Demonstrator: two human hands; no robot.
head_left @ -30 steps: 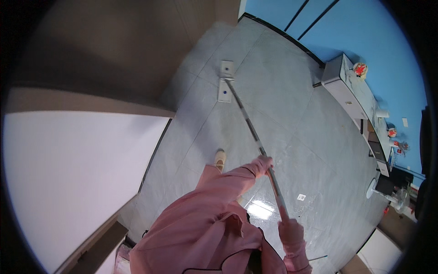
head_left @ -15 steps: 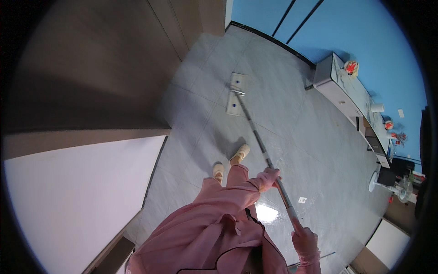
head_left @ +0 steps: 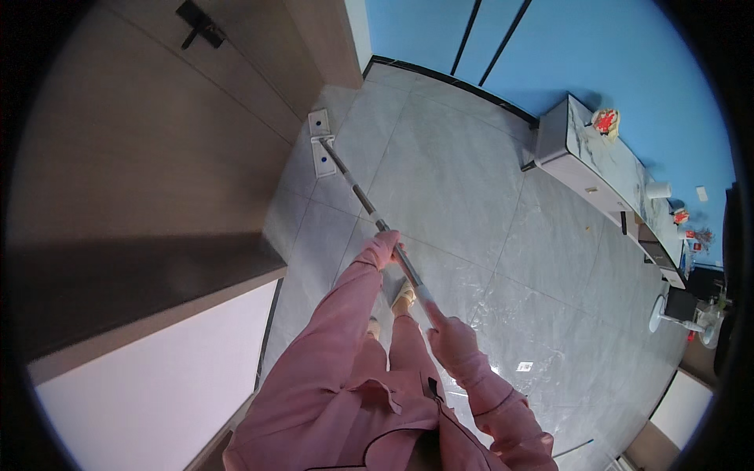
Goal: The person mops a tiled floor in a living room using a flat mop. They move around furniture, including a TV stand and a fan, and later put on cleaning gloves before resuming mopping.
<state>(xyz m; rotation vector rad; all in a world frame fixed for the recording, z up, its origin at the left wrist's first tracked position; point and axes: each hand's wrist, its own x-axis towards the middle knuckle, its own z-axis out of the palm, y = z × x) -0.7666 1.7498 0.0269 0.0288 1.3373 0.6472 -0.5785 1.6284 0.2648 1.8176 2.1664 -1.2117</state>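
A flat mop (head_left: 360, 195) with a long metal pole and a white rectangular head slants across the grey tiled floor (head_left: 440, 157). Its head lies flat on the tiles beside the foot of the brown wooden door (head_left: 157, 125). My left hand (head_left: 382, 250) is closed around the middle of the pole. Nearer to my body, my right hand (head_left: 453, 342) grips the upper end of the pole, which its fingers partly hide. Pink sleeves cover both my arms. My feet in light shoes (head_left: 403, 293) show beneath the pole.
A cabinet with a marbled top (head_left: 613, 161) stands along the blue wall (head_left: 667, 86) at the right, carrying red-and-cream ornaments and a white cylinder. A white fan (head_left: 657, 314) is farther down. A white panel (head_left: 157, 369) borders the left side. A small white item (head_left: 525, 366) lies on the floor.
The mop head has slid left across the floor to the door. Both my hands have moved left and forward with the pole, and the right arm is stretched out farther.
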